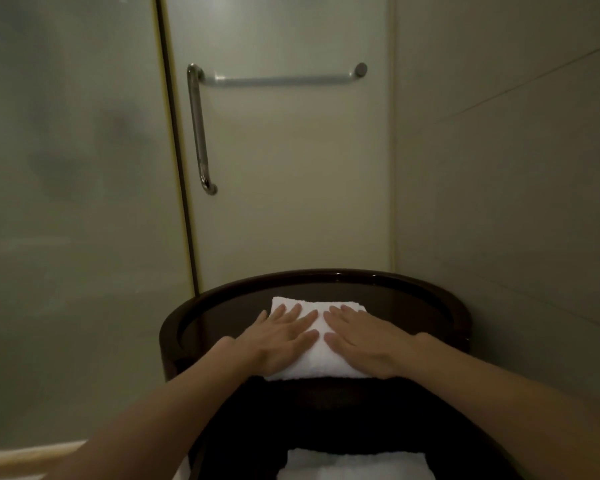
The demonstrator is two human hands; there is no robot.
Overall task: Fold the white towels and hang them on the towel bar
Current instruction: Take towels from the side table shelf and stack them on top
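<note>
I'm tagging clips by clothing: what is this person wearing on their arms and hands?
Nothing shows. The left hand and right hand are bare: no gloves, and no rings that the dim light lets me see. The left forearm and right forearm are uncovered to the picture's edge, with no sleeve, watch or bracelet in view.

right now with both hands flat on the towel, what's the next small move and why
Probably grip the towel at its near edge and lift it. The left hand and right hand press flat on it, it already looks folded on the dark table, and the towel bar on the door is bare.
</note>
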